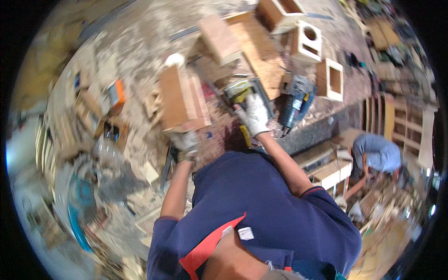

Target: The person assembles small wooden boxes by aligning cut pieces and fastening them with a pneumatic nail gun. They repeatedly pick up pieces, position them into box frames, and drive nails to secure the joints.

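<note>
My left hand (185,141), in a white work glove, is at the near end of a brown wooden box (175,98) with pale edges. Its fingers look closed on the box's near edge, though blur and the box partly hide them. My right hand (254,115), also gloved, reaches over a yellow-green object (239,90) in a dark frame or tray. Its thumb is apart from the stretched fingers, whose tips are at that object. Just right of this hand lies a blue-and-grey power tool (291,109).
Further wooden boxes stand on the dusty work surface: a closed one (219,39) and one with a round hole (308,41). Beside them lies a plywood sheet (256,44). An orange-and-white carton (116,93) is at the left. Another person (377,153) bends over at the right.
</note>
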A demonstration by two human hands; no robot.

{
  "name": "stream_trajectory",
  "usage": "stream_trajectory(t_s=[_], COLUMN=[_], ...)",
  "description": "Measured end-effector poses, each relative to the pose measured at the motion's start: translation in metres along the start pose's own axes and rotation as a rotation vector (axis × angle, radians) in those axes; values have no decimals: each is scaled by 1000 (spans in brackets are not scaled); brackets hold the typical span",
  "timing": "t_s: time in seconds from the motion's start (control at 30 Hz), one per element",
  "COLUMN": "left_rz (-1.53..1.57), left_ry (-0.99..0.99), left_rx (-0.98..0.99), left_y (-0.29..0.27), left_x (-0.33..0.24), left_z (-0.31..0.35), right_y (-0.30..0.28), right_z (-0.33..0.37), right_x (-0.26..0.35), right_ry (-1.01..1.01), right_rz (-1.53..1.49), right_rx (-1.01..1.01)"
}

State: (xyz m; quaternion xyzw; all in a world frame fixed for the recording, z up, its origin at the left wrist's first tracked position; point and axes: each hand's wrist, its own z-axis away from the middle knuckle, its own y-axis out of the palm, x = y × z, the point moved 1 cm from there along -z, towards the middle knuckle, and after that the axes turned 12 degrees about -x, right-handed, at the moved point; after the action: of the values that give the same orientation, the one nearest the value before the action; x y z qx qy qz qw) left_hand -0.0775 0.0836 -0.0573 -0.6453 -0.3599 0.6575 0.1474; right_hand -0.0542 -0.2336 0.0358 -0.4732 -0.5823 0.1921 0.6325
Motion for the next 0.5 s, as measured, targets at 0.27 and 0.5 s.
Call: stream_trajectory(t_s=[0.27, 0.5], left_rz=[254, -175], left_ry=[-62, 256], left_rx=[240, 133], left_y=[47, -13], left_x=[-65, -83], left_z=[69, 64], right_y=[-8, 9], right_z=[50, 23], right_x=[45, 55], right_ry=[112, 144], right_rz=[-608, -652], right_rx=[507, 586])
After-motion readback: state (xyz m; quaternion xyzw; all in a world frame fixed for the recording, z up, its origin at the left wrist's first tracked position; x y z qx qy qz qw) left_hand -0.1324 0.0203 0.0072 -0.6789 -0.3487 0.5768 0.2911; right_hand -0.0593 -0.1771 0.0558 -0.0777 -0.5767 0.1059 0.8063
